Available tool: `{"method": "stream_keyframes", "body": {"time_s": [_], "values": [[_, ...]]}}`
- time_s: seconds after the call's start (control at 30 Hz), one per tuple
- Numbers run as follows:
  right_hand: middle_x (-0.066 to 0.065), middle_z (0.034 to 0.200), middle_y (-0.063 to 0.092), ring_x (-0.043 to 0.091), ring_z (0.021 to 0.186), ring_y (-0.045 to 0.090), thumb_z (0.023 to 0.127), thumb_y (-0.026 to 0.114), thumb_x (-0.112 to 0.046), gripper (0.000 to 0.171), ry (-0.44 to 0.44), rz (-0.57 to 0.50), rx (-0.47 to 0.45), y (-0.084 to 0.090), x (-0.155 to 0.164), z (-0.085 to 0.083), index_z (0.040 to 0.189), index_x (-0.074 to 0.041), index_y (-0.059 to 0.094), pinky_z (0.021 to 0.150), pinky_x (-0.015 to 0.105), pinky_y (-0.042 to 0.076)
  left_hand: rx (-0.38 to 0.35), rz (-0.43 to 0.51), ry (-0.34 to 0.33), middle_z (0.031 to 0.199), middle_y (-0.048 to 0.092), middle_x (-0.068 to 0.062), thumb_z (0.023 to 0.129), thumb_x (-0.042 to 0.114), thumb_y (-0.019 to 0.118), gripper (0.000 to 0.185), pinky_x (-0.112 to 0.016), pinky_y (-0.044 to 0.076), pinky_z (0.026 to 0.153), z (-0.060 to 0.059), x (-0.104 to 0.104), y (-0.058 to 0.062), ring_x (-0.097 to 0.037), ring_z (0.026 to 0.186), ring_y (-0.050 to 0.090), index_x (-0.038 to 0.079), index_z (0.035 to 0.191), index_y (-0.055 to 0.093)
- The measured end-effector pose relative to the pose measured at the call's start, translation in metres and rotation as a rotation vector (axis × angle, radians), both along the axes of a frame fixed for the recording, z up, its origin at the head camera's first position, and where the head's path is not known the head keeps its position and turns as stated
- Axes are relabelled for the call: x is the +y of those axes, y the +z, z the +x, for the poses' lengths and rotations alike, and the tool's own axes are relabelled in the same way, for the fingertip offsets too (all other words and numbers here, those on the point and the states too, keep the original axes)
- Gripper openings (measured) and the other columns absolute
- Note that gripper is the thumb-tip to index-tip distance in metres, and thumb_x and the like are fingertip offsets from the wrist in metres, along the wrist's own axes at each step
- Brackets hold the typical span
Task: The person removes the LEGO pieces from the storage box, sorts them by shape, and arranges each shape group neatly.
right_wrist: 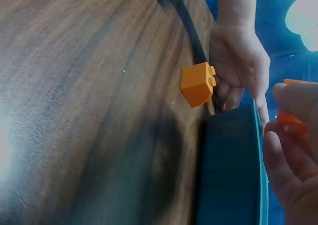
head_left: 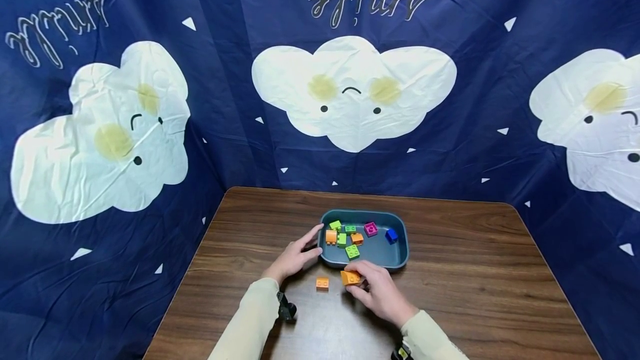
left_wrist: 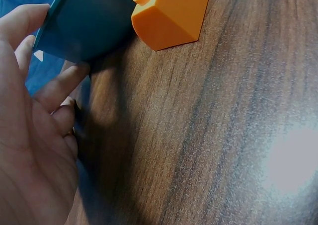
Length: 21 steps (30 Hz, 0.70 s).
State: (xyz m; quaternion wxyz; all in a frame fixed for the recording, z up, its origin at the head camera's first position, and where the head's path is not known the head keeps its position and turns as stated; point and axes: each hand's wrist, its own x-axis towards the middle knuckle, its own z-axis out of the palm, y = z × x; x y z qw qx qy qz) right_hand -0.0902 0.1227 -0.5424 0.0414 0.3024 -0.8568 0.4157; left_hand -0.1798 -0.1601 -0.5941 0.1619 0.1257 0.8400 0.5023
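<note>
My right hand (head_left: 376, 292) pinches an orange toy building block (head_left: 350, 278) between thumb and fingers, just in front of the dark teal tray (head_left: 406, 249). At the tray's left end, my left hand (head_left: 294, 258) touches the rim and side wall with extended fingertips. A second orange block (head_left: 322, 284) with two studs and a sloped face sits on the table between the hands; the left wrist view shows this orange block (left_wrist: 174, 16) close to the tray wall. From the right wrist view, the held orange block (right_wrist: 293, 113) is partly covered by the fingers.
Inside the tray lie several blocks, among them a magenta block (head_left: 370, 229), a blue block (head_left: 391, 236), a lime green block (head_left: 352, 252) and an orange block (head_left: 331, 237). Beneath everything is a brown wooden table (head_left: 465, 271). A navy curtain (head_left: 230, 126) with cloud prints stands behind it.
</note>
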Motion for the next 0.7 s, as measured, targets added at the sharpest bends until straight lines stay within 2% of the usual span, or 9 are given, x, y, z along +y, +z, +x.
{"method": "stream_keyframes", "body": {"time_s": [0.1,0.37,0.57,0.7], "values": [[-0.009,0.110,0.069,0.004,0.092,0.063,0.088,0.086,-0.009,0.035,0.003,-0.015,-0.008,-0.002,-0.002,0.002,0.118,-0.017,0.070,0.075,0.025,0.058,-0.002,-0.002,0.002,0.162,0.047,-0.008,0.107,0.036,0.062,0.065,-0.060,0.039,0.116,0.000,0.000,0.000,-0.029,0.146,0.050,0.049,0.163,0.032],[-0.007,0.112,0.066,0.005,0.091,0.060,0.085,0.089,-0.009,0.036,-0.009,-0.027,0.047,-0.013,-0.006,0.006,0.115,-0.016,0.071,0.071,0.021,0.056,-0.001,0.002,-0.001,0.159,0.050,-0.011,0.107,0.034,0.063,0.065,-0.060,0.043,0.112,0.000,0.000,0.001,-0.030,0.146,0.050,0.048,0.163,0.032],[-0.006,0.110,0.067,0.008,0.098,0.063,0.081,0.091,-0.008,0.037,-0.015,-0.010,0.110,-0.025,-0.009,0.006,0.113,-0.015,0.073,0.082,0.029,0.057,0.008,-0.006,-0.010,0.159,0.050,-0.012,0.108,0.034,0.062,0.065,-0.061,0.040,0.115,0.000,0.000,0.001,-0.030,0.146,0.050,0.050,0.163,0.032],[-0.007,0.108,0.067,0.007,0.099,0.064,0.081,0.091,-0.007,0.036,-0.020,0.005,0.104,-0.032,-0.010,0.005,0.111,-0.016,0.073,0.086,0.033,0.057,0.007,-0.014,-0.012,0.161,0.048,-0.011,0.107,0.036,0.061,0.065,-0.060,0.039,0.116,0.000,0.000,0.001,-0.030,0.146,0.049,0.050,0.163,0.031]]}}
